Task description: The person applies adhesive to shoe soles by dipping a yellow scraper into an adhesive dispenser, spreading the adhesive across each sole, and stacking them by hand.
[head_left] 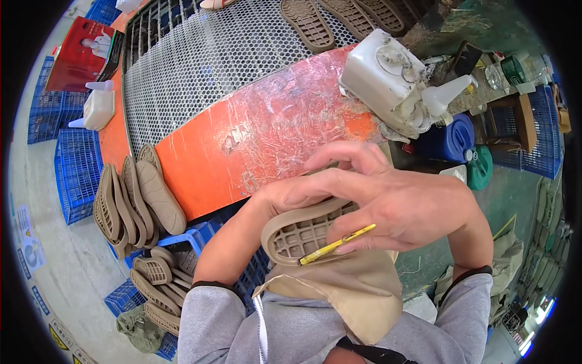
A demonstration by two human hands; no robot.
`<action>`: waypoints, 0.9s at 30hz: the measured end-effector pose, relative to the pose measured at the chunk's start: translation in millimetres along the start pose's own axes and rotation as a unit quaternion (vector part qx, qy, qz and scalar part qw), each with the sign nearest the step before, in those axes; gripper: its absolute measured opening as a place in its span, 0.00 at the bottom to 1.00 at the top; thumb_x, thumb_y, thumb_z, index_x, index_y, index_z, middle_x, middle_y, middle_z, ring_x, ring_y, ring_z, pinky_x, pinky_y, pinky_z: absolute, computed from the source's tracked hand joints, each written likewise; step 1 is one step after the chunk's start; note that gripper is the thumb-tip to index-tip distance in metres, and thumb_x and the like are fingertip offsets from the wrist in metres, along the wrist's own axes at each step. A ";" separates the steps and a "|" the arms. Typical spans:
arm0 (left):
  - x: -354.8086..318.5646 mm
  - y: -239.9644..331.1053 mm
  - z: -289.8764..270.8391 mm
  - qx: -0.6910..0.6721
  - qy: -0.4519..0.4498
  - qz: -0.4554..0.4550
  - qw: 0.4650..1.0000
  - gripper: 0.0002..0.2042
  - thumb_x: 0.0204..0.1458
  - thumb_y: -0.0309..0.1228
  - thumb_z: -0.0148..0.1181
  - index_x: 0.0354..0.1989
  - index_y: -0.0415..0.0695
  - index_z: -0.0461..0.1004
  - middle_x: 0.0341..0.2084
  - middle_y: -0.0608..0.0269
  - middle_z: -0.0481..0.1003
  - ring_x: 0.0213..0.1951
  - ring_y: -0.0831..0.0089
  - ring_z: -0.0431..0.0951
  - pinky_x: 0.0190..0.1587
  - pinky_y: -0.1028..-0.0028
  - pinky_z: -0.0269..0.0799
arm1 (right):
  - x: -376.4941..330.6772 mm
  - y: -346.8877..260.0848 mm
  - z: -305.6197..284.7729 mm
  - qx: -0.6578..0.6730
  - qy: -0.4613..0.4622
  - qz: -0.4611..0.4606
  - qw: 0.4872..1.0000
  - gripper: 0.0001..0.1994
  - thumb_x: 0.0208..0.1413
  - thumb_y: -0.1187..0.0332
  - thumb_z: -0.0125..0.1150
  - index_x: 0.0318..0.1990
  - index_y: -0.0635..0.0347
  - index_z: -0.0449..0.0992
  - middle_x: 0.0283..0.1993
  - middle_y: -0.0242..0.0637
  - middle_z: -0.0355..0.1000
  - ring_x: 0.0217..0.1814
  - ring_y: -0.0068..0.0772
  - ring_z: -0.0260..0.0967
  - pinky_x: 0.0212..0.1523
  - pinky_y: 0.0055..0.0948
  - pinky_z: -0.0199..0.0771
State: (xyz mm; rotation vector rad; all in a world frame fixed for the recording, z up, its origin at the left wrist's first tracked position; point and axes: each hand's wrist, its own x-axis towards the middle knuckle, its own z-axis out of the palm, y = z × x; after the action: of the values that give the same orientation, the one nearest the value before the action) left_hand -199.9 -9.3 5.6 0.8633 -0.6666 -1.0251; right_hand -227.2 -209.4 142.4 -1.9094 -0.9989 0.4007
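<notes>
Close under the camera, a tan apron [357, 291] covers the lap, and just above it the right hand [400, 206] clamps a tan shoe sole [303, 233], ribbed inside up. A yellow brush handle [336, 244] is pinched in its lower fingers, ready for use. The left hand [276, 197] props the sole from behind; its grip is hidden. More soles [136, 203] are stacked at the orange table edge [267, 139], within reach.

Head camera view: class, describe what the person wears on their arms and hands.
Both hands are bare: no gloves, rings or watch show on the left hand or the right hand. Both forearms are bare too. Grey sweatshirt sleeves are pushed up toward the elbows, each ending in a dark band at the cuff: the left sleeve, the right sleeve.
</notes>
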 end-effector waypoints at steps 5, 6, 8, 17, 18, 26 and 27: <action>3.0 3.6 -19.8 0.051 -0.092 -0.002 0.994 0.24 0.71 0.38 0.47 0.72 0.45 0.67 0.64 0.62 0.73 0.60 0.69 0.74 0.65 0.70 0.70 | -28.6 6.5 -7.5 0.001 0.014 0.018 1.000 0.10 0.61 0.59 0.66 0.43 0.52 0.87 0.73 0.46 0.64 0.74 0.57 0.48 0.72 0.58 0.44; 0.1 11.5 -25.7 0.082 -0.119 -0.021 0.989 0.24 0.71 0.39 0.47 0.73 0.45 0.67 0.65 0.62 0.72 0.60 0.69 0.74 0.66 0.71 0.70 | -36.6 6.4 -8.7 0.000 0.020 0.026 0.999 0.10 0.61 0.59 0.66 0.44 0.52 0.87 0.73 0.46 0.63 0.74 0.57 0.48 0.73 0.58 0.44; 1.7 25.9 -26.6 0.112 -0.147 -0.038 0.982 0.25 0.72 0.40 0.47 0.73 0.44 0.67 0.66 0.62 0.72 0.59 0.69 0.74 0.66 0.71 0.69 | -53.5 5.0 -9.4 -0.007 0.030 0.053 0.998 0.10 0.60 0.61 0.66 0.44 0.50 0.88 0.73 0.46 0.64 0.73 0.56 0.49 0.73 0.58 0.43; -11.2 45.1 -27.7 0.032 0.101 -0.297 0.949 0.32 0.71 0.53 0.45 0.74 0.41 0.64 0.66 0.53 0.72 0.59 0.66 0.76 0.63 0.67 0.73 | -92.3 7.4 49.4 -0.226 0.367 0.279 0.858 0.13 0.53 0.65 0.71 0.47 0.45 0.88 0.67 0.35 0.70 0.68 0.48 0.55 0.72 0.49 0.50; -9.1 44.3 -24.0 0.033 0.092 -0.295 0.950 0.32 0.71 0.53 0.45 0.74 0.41 0.64 0.66 0.53 0.72 0.59 0.66 0.76 0.63 0.67 0.73 | -86.1 5.1 61.2 -0.231 0.358 0.267 0.864 0.14 0.52 0.65 0.70 0.47 0.45 0.88 0.65 0.34 0.70 0.66 0.47 0.56 0.71 0.48 0.52; 18.1 62.1 -63.9 -0.161 0.330 -0.053 0.929 0.30 0.74 0.52 0.39 0.72 0.41 0.65 0.55 0.47 0.80 0.50 0.61 0.84 0.50 0.63 0.83 | -64.2 -2.9 97.1 -0.081 0.460 0.242 0.850 0.14 0.55 0.71 0.66 0.49 0.51 0.86 0.62 0.35 0.71 0.61 0.43 0.59 0.63 0.41 0.61; 30.9 63.8 -84.1 -0.159 0.323 0.003 0.933 0.30 0.74 0.51 0.37 0.72 0.40 0.64 0.55 0.46 0.80 0.46 0.59 0.86 0.43 0.64 0.87 | -67.2 1.2 98.0 -0.064 0.491 0.257 0.830 0.13 0.56 0.72 0.66 0.49 0.52 0.86 0.62 0.36 0.71 0.61 0.43 0.59 0.62 0.40 0.62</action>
State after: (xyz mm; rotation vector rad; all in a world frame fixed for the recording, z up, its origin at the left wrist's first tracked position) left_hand -91.5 3.3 20.0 0.8431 0.0558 -0.7470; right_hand -329.2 -205.3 81.5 -2.0818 0.1870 -0.3743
